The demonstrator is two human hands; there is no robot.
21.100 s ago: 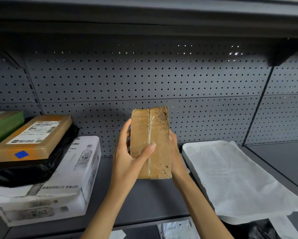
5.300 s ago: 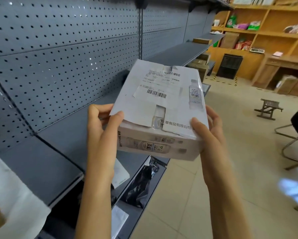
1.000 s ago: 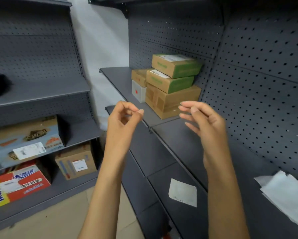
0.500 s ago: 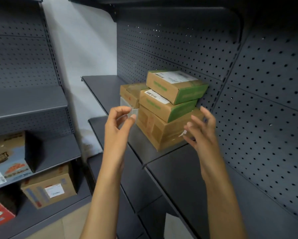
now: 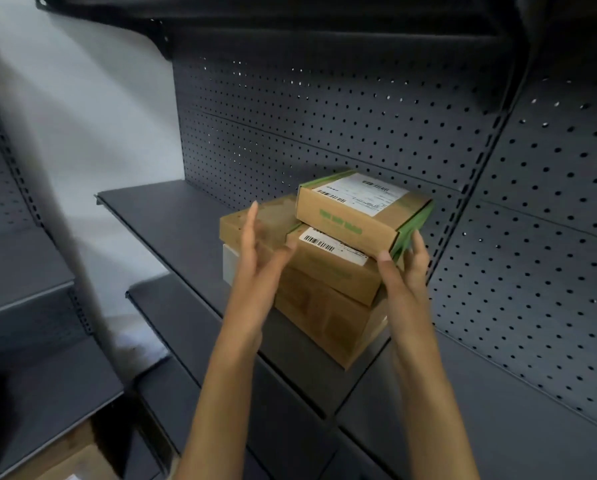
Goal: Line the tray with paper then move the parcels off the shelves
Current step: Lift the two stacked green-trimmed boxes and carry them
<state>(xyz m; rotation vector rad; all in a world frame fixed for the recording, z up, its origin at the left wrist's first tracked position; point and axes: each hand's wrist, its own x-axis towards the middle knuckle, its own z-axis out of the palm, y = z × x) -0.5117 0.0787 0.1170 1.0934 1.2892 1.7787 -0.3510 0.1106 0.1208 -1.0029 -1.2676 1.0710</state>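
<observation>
A stack of cardboard parcels stands on the dark shelf (image 5: 172,216). On top lies a brown-and-green parcel (image 5: 356,216) with a white label, over a second green-trimmed parcel (image 5: 335,268) and a larger brown box (image 5: 324,323). Behind to the left sit a small brown box (image 5: 255,220) and a white box (image 5: 231,268). My right hand (image 5: 401,268) touches the top parcel's near right corner, fingers spread. My left hand (image 5: 259,251) is open and blurred, just left of the stack, holding nothing. The tray is out of view.
Grey pegboard (image 5: 359,116) backs the shelving, with another shelf (image 5: 290,15) overhead. A lower shelf (image 5: 186,323) juts out beneath. At the left stands a second shelf unit (image 5: 23,265) with a brown box (image 5: 68,459) low down, beside a white wall (image 5: 82,98).
Both hands have reached forward to the stack. The right hand now touches the top parcel's corner, and the left has opened beside the stack. The view has come closer.
</observation>
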